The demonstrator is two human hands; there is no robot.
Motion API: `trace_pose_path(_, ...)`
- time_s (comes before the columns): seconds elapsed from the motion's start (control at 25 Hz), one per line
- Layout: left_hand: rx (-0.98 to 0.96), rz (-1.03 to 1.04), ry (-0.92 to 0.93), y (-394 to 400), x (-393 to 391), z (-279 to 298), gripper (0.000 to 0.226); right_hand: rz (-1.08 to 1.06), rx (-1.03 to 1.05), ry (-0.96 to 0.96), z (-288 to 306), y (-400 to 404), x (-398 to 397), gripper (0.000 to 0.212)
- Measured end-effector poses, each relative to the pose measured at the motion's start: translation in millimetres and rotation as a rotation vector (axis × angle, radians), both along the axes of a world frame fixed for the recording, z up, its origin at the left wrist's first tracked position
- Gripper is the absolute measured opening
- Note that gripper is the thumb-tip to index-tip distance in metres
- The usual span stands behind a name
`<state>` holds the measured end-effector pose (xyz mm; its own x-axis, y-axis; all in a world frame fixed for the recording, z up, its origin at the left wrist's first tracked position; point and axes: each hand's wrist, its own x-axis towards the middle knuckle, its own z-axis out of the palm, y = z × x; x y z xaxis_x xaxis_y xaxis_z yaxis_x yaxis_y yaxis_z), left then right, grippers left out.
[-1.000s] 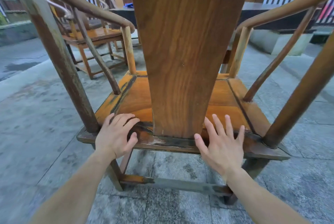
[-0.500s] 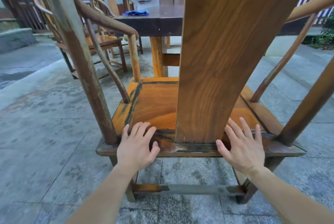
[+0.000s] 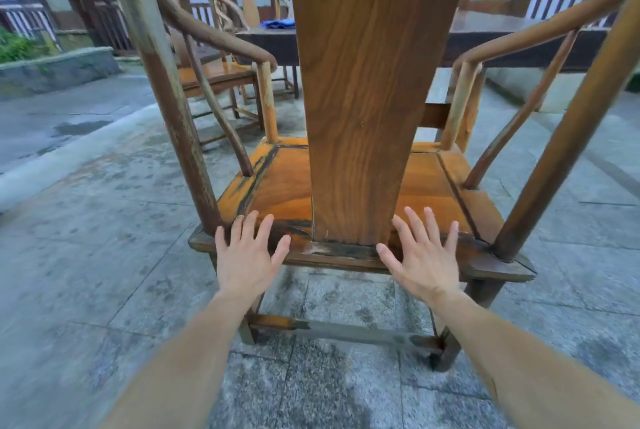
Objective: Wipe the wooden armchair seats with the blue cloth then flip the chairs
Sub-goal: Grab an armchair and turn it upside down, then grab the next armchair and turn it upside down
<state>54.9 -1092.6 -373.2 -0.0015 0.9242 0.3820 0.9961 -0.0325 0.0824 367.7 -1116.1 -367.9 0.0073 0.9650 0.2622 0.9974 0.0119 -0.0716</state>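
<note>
A wooden armchair point(image 3: 377, 89) stands upright right in front of me, seen from behind, its broad back splat filling the middle. Its orange seat point(image 3: 284, 186) shows on both sides of the splat. My left hand point(image 3: 247, 255) is spread flat over the seat's rear rail, left of the splat. My right hand point(image 3: 424, 255) is spread the same way to the right of the splat. Neither hand holds anything. The blue cloth point(image 3: 277, 23) lies bunched on the dark table point(image 3: 502, 34) beyond the chair.
Two more wooden armchairs point(image 3: 214, 72) stand at the table's left side. Grey stone paving point(image 3: 86, 238) surrounds the chair. A low stone kerb with plants point(image 3: 52, 65) runs at the far left, and railings line the back.
The view has shifted a little around the chair. Both hands stay spread at the seat's rear rail, one on each side of the splat.
</note>
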Motion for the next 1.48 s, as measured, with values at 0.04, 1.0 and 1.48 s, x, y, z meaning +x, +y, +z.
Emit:
trace_pose_path(0.04,-0.010,-0.001,-0.015,-16,6,9,0.065,0.022,-0.032,0.021,10,-11,3,0.070)
trace_pose_path(1.0,0.222,-0.084,-0.251,-250,23,605,0.050,0.332,0.284,0.230,620,-210,9,0.050)
trace_pose_path(1.48,0.338,0.013,0.006,-299,-148,657,0.047,0.625,0.367,0.180,657,-190,-169,0.050)
